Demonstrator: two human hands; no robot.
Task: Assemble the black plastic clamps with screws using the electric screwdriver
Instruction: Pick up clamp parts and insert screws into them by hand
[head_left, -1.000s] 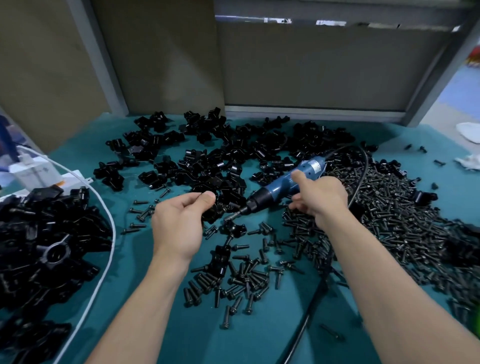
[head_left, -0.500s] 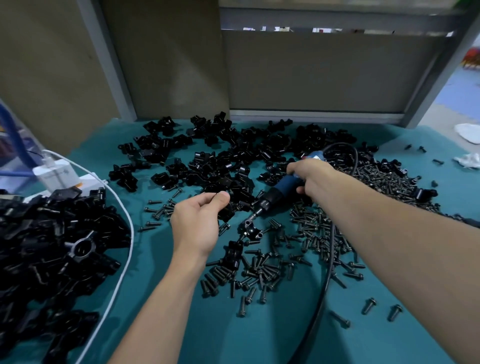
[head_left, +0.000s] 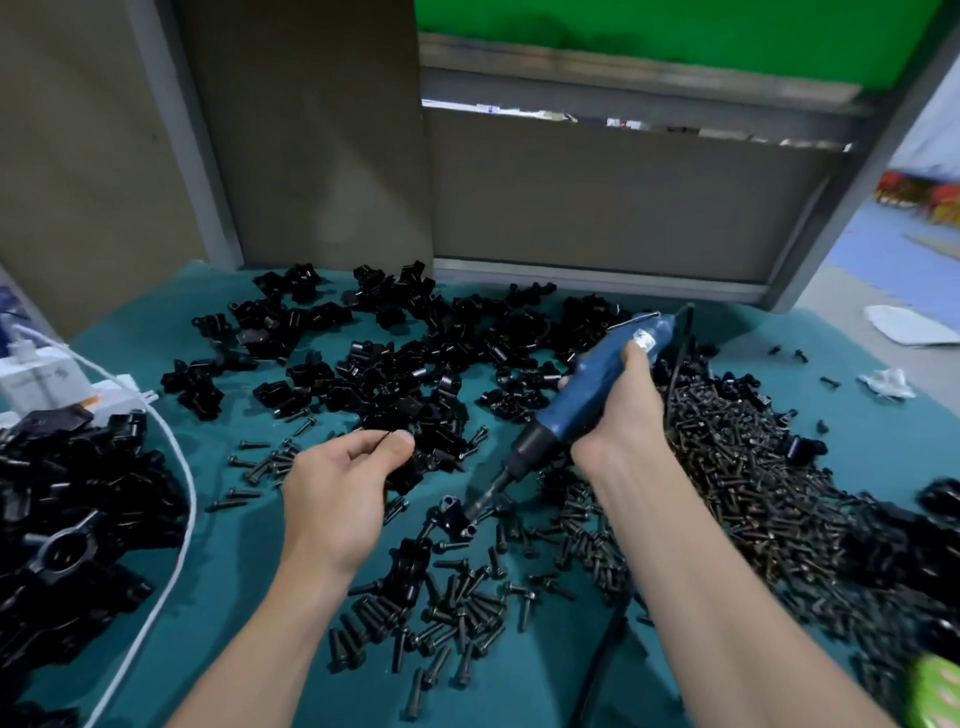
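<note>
My right hand (head_left: 618, 410) grips the blue electric screwdriver (head_left: 587, 395), tilted down to the left. Its bit tip touches a black plastic clamp (head_left: 457, 517) lying on the teal mat. My left hand (head_left: 337, 488) hovers to the left of that clamp with fingers and thumb curled together, holding a black clamp piece (head_left: 408, 475) that is mostly hidden behind the hand. Loose black screws (head_left: 457, 618) lie scattered in front of the clamp, and a large heap of screws (head_left: 753, 488) lies to the right.
Unassembled black clamps (head_left: 395, 364) cover the far middle of the mat. A pile of assembled clamps (head_left: 67, 525) sits at the left, crossed by a white cable (head_left: 176, 525) from a white charger (head_left: 36, 374). The screwdriver's black cord (head_left: 602, 654) runs toward me. Grey panels stand behind.
My right hand has raised the screwdriver's rear to a steeper tilt, and the bit tip now sits on the clamp. The view tipped upward. My left hand barely moved.
</note>
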